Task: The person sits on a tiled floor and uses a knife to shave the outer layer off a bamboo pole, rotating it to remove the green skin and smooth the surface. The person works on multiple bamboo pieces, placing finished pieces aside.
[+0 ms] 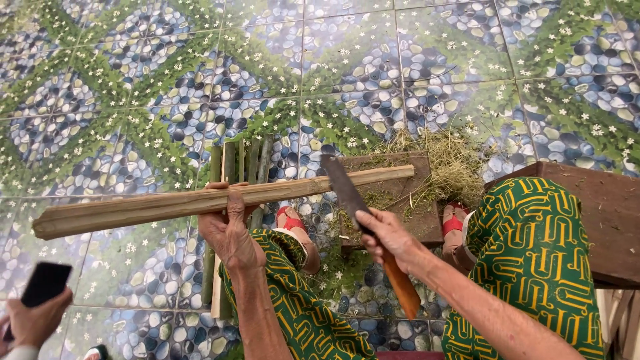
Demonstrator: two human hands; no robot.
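Note:
My left hand (230, 230) grips a long split bamboo piece (133, 208), held level across the view from far left to the centre right. My right hand (389, 233) holds a big knife by its orange-brown handle (402, 287); the dark blade (341, 188) points up and lies against the bamboo near its right end. Both knees, in green cloth with yellow patterns, flank the hands. Feet in red-strapped sandals (293, 223) rest on the floor below.
A wooden chopping block (400, 200) with green shavings (453, 163) lies under the blade. Several split bamboo strips (240, 163) lie on the pebble-pattern tiled floor. A brown wooden stool (613, 220) is at right. Another person's hand with a dark phone (43, 287) is at bottom left.

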